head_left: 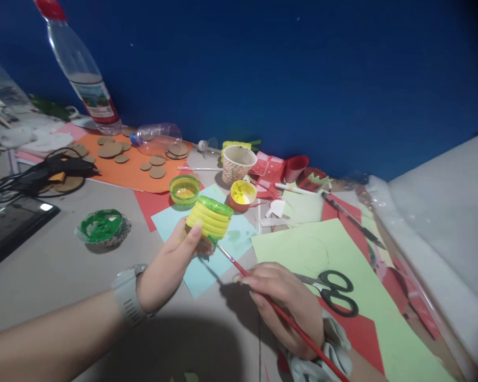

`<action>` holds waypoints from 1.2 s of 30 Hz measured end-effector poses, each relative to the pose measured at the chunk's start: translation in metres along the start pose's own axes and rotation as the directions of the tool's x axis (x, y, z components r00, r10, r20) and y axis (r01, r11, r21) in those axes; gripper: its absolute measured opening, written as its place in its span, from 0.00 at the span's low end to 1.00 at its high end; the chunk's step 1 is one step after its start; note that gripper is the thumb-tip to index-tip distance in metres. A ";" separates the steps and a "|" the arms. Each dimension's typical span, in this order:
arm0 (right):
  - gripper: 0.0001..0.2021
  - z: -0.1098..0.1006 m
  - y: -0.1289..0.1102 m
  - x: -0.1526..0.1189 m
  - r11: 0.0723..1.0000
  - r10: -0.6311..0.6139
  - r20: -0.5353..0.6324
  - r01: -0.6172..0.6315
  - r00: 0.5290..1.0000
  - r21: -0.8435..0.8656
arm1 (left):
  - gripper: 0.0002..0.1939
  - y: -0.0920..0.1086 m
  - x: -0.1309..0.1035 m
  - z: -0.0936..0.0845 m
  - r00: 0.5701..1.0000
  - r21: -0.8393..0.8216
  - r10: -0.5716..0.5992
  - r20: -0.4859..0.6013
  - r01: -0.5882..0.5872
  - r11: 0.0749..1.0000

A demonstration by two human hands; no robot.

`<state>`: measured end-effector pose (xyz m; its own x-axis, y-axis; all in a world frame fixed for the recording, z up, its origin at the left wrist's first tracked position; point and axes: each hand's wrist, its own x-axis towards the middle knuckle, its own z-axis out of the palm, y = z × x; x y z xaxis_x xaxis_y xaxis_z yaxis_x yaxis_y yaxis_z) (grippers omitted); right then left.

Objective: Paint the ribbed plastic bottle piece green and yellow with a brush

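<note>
My left hand (183, 249) holds a small ridged cup (209, 218), painted yellow with a green band at the top and green near its lower edge. The cup is tilted above a light blue sheet (199, 278). In my right hand (284, 305) is a red-handled paintbrush (281, 312), whose tip touches the cup's lower green edge. Behind the cup stand a green-and-yellow small bowl (184, 191) and a small pot with yellow paint (242, 195). A dish of green paint (103, 228) lies to the left.
Black-handled scissors (334, 292) lie on a green sheet (358, 265). A patterned paper cup (237, 164), cardboard discs (110, 149) and a tall bottle (85, 79) stand or lie further back. At left are a glue gun (66, 167) and a phone (18, 225).
</note>
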<state>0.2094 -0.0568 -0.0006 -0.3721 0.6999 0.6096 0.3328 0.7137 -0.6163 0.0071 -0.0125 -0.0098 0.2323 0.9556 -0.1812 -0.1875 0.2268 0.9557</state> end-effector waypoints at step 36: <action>0.18 0.000 0.002 -0.003 0.981 0.009 -0.081 0.007 0.997 0.194 | 0.15 -0.001 0.001 0.000 0.999 0.020 0.007 0.035 -0.008 1.000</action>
<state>0.2109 -0.0571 -0.0038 -0.2981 0.7062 0.6423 0.1554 0.6998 -0.6973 0.0076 -0.0121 -0.0105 0.2640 0.9502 -0.1659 -0.1705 0.2153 0.9615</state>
